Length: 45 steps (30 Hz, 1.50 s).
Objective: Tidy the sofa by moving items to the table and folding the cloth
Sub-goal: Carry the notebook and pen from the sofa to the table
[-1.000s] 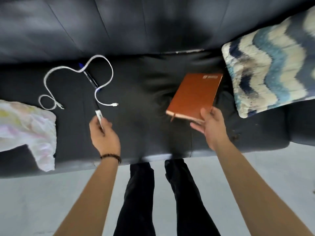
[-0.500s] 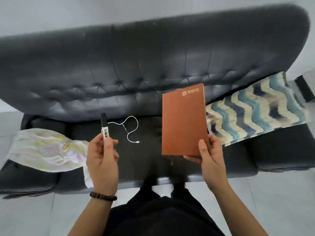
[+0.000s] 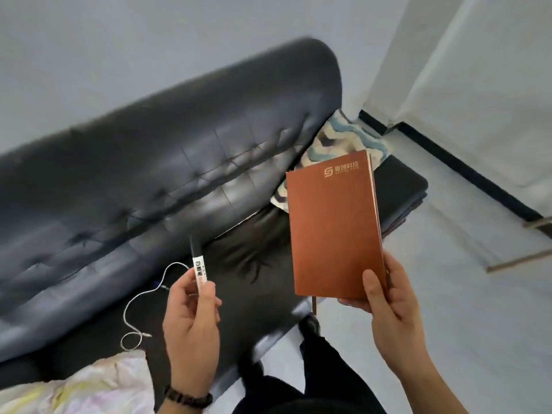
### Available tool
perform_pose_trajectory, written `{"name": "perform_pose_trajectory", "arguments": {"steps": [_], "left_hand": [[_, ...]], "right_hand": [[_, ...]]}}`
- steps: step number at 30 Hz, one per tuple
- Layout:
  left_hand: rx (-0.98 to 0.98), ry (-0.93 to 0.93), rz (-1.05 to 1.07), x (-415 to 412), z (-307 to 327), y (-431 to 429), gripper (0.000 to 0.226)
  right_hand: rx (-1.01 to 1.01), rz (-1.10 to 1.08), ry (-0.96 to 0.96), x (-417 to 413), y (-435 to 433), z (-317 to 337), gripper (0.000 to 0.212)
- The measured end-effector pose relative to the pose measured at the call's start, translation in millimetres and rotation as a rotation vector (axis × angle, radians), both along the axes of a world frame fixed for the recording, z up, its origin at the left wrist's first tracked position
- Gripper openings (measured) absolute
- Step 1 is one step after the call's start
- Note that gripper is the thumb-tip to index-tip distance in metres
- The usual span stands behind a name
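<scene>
Two things are off the sofa (image 3: 134, 189) and in my hands, as they were half a second ago: the marker (image 3: 198, 264) in my left grip (image 3: 191, 321) and the notebook (image 3: 334, 228) in my right grip (image 3: 388, 306). What differs is the view. The sofa lay straight across then, with its whole back showing. Now it runs slantwise from lower left to upper right, and a room corner with a black skirting (image 3: 466, 171) has come in at the right. The cloth (image 3: 89, 386) has slid to the lower left corner of the view. The pillow (image 3: 337, 138) is now mostly hidden behind the notebook.

The marker stands nearly upright, black cap on top, its white printed barrel pinched between my left thumb and curled fingers. The notebook is rust-brown and closed, held upright with its cover toward me. It has a pale logo and characters near the top edge. My right thumb lies on the cover at the lower right corner with the fingers behind, and a brown ribbon (image 3: 314, 304) hangs from the bottom edge. The white cable (image 3: 140, 306) lies on the seat in loose loops, just beside the cloth's upper edge. The cloth is crumpled, pale with yellow and pink blotches, and lies on the left of the seat.
</scene>
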State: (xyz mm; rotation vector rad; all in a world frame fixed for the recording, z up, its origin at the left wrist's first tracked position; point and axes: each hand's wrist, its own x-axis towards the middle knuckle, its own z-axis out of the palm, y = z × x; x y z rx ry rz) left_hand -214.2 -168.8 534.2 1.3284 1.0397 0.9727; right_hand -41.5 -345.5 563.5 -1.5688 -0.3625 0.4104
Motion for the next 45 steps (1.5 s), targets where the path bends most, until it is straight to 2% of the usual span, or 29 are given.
{"name": "perform_pose_trajectory", "arguments": {"steps": [5, 12, 17, 20, 23, 26, 29, 37, 45], "left_hand": [[-0.052, -0.007, -0.293, 61, 5, -42, 0.022], [0.061, 0.029, -0.636, 152, 14, -143, 0.023], [0.094, 0.007, -0.792, 219, 6, -267, 0.009], [0.146, 0.034, -0.92, 260, 1, -349, 0.01], [0.236, 0.082, -1.018, 302, 10, -420, 0.025], [0.233, 0.058, -1.058, 346, 23, -475, 0.033], [0.232, 0.06, -1.097, 397, 12, -520, 0.028], [0.097, 0.041, -1.158, 585, -23, -640, 0.022], [0.193, 0.041, -1.399, 769, 6, -807, 0.022]], "right_hand": [[-0.019, -0.427, -0.026, -16, -108, 10, 0.032], [-0.022, -0.884, -0.061, -18, -275, -10, 0.026], [0.001, -1.021, -0.044, -2, -399, -25, 0.026], [-0.009, -1.076, -0.047, 19, -464, -29, 0.026], [-0.023, -1.126, -0.031, 48, -521, -26, 0.026], [-0.026, -1.174, -0.015, 82, -567, -26, 0.027], [-0.047, -1.219, 0.015, 127, -608, -38, 0.027], [-0.058, -1.417, 0.076, 273, -724, -47, 0.032], [-0.007, -1.708, 0.035, 377, -859, -30, 0.031]]}}
